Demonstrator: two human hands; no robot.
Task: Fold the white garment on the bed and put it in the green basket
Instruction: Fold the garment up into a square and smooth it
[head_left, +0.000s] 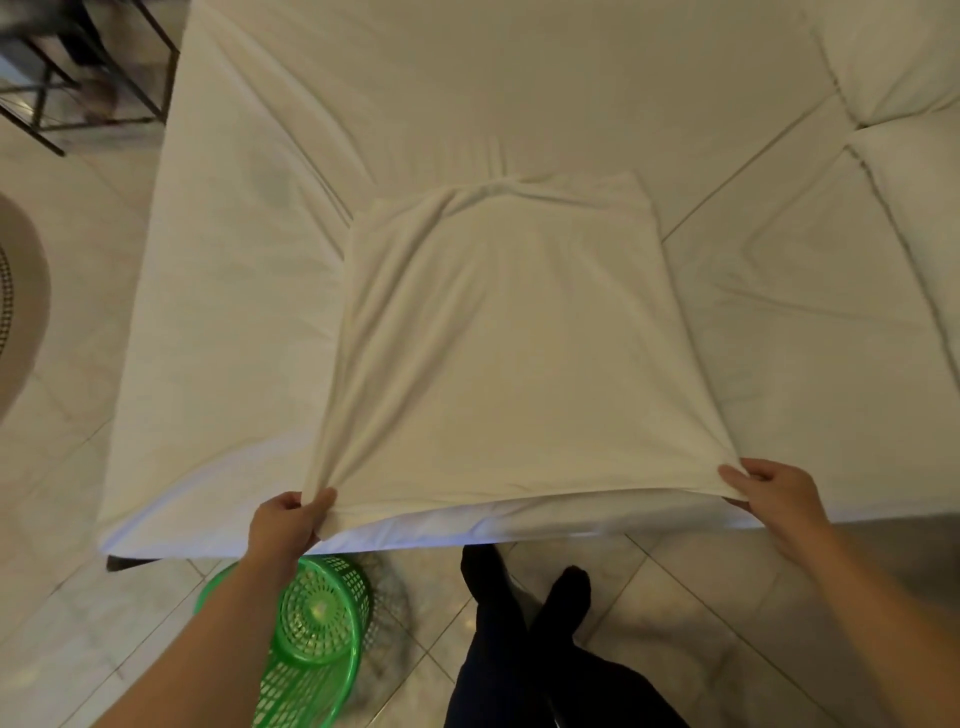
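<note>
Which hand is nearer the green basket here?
Left. The left hand grips the white garment's corner directly above the green basket; the right hand holds the opposite corner, far across.

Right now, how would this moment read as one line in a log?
stage: folding | left hand: pinching white garment near corner | right hand: other corner | green basket: floor

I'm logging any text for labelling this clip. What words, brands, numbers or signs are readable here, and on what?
None readable: no print, tag or label shows on the white garment, the green basket or the bed sheet. Both the left hand and right hand bear no text either.
</note>
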